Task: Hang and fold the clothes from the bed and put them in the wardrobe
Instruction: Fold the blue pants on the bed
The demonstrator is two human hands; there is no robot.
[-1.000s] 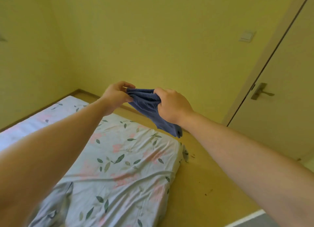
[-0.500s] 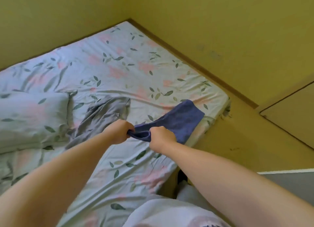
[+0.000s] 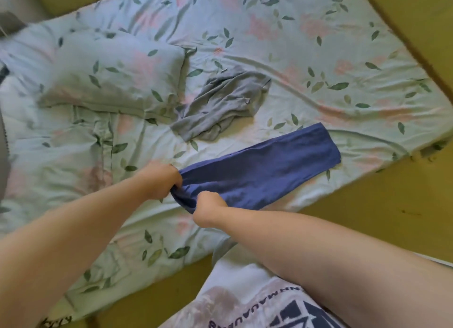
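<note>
A blue garment (image 3: 264, 170) lies stretched flat across the floral bed sheet (image 3: 282, 45), its far end pointing right. My left hand (image 3: 160, 180) grips its near end from the left, fingers curled round the bunched cloth. Just beside it, my right hand (image 3: 208, 206) grips the same end from below. A crumpled grey garment (image 3: 225, 102) lies on the sheet beyond the blue one, apart from both hands.
A pillow (image 3: 110, 72) in the same floral print sits at the left of the bed. Wooden floor (image 3: 380, 217) runs along the bed's right and near edges. My white printed shirt (image 3: 245, 298) fills the bottom centre.
The blue garment went from held up in the air to laid out flat on the bed. Both hands came down with it, and my view tilted down over the bed.
</note>
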